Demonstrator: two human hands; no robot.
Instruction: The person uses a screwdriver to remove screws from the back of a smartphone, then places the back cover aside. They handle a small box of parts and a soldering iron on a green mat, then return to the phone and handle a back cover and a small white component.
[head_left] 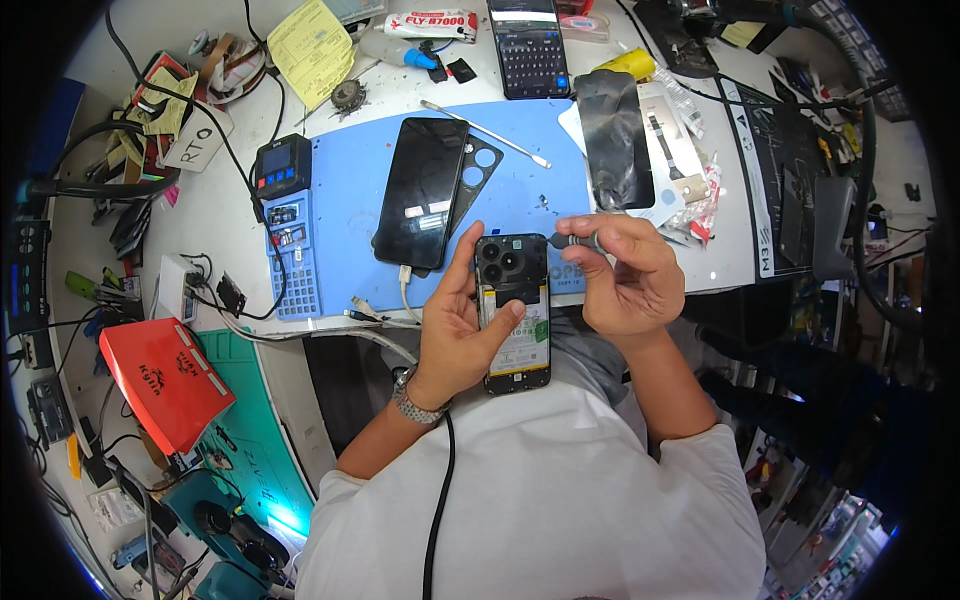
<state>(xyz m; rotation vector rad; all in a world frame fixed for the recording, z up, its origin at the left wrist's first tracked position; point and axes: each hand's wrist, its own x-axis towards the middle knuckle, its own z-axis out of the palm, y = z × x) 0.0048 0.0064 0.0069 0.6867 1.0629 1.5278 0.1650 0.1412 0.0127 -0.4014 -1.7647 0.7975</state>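
My left hand (462, 335) is closed round a smartphone (518, 350) whose back cover is off. Its camera lenses, battery and a green sticker show, and my thumb lies across its middle. Between the thumb and fingers of my right hand (637, 280) is a short grey-and-black screwdriver (572, 240), pointing left beside the phone's upper right corner. I cannot tell whether its tip touches the phone. On the blue mat (345, 210) beyond lies another phone (422, 190), dark-screened, with a white cable (405, 275) plugged into its lower end. A back cover (482, 170) with round camera holes sits partly under it.
A cotton swab (490, 136) and a few tiny parts (543, 202) rest on the mat. Left of it stands a blue tool with a small display (283, 165). A black phone panel (615, 140) lies at the right, a lit phone (527, 50) behind. Cables trail along the left.
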